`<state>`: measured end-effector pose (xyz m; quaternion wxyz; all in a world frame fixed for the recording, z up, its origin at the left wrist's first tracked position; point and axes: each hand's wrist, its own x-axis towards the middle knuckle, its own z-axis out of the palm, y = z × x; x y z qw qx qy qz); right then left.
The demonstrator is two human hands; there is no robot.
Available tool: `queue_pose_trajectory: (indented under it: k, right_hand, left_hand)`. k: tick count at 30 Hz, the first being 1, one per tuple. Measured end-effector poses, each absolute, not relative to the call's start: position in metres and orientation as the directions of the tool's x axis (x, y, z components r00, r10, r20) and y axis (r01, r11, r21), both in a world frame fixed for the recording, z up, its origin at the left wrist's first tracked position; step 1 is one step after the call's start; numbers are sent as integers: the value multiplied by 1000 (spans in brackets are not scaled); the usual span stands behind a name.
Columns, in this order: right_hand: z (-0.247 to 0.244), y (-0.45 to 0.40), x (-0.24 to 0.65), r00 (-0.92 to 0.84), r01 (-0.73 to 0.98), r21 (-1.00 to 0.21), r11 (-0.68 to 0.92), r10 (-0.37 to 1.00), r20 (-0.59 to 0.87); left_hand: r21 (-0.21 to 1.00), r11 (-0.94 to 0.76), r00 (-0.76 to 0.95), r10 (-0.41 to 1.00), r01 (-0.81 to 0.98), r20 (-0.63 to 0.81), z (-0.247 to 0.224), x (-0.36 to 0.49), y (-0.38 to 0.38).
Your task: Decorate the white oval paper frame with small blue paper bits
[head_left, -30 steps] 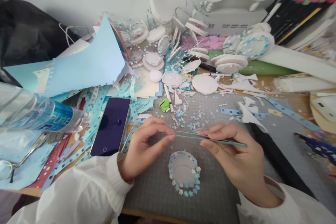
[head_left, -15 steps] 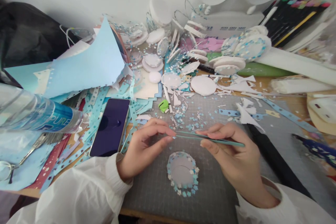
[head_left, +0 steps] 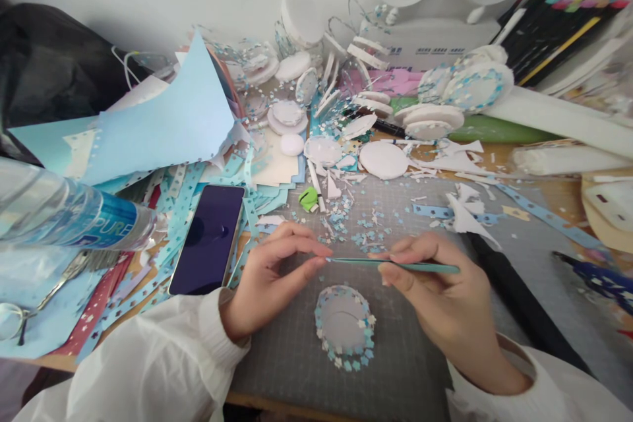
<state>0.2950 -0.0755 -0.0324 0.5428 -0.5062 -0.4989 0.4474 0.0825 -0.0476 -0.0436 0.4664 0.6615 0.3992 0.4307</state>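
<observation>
My right hand point(head_left: 438, 283) pinches a pair of teal tweezers point(head_left: 420, 267), held level with the tip pointing left and its arms pressed together. At that tip a tiny pale blue paper star point(head_left: 328, 259) shows by the fingertips of my left hand point(head_left: 277, 273), whose thumb and index finger are closed on it. Below the hands, a round white disc point(head_left: 343, 326) edged with blue and white paper stars lies on the grey cutting mat point(head_left: 395, 369). Loose little stars point(head_left: 363, 221) are scattered beyond the hands.
A phone point(head_left: 208, 241) and a water bottle point(head_left: 89, 214) lie on the left near blue paper point(head_left: 168, 112). White discs point(head_left: 383, 159) and scraps crowd the back. A black bar-like object point(head_left: 524, 303) and a blue-handled tool point(head_left: 598, 280) lie right.
The tweezers' arms, apart before, have come together at the left fingertips. Both hands have stayed nearly in place.
</observation>
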Motion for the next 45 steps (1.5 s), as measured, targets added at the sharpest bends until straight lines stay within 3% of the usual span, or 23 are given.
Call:
queue_pose_trajectory:
  k: [8, 16, 24, 37, 45]
  right_hand:
    - [-40, -75, 298, 70, -89, -992, 91, 994, 85]
    - [-28, -81, 294, 48, 155, -933, 326, 940, 337]
    - [-29, -82, 293, 17, 173, -904, 392, 916, 401]
    - [-27, -81, 292, 98, 109, -963, 248, 961, 259]
    - [-26, -82, 291, 54, 53, -973, 223, 973, 226]
  left_hand:
    - [959, -258, 319, 924, 119, 209, -40, 83, -48]
    - [962, -264, 319, 920, 72, 229, -38, 84, -49]
    - [955, -284, 312, 918, 80, 247, -39, 83, -51]
    - [926, -353, 314, 902, 137, 298, -36, 85, -50]
    - [930, -342, 323, 902, 132, 285, -37, 84, -51]
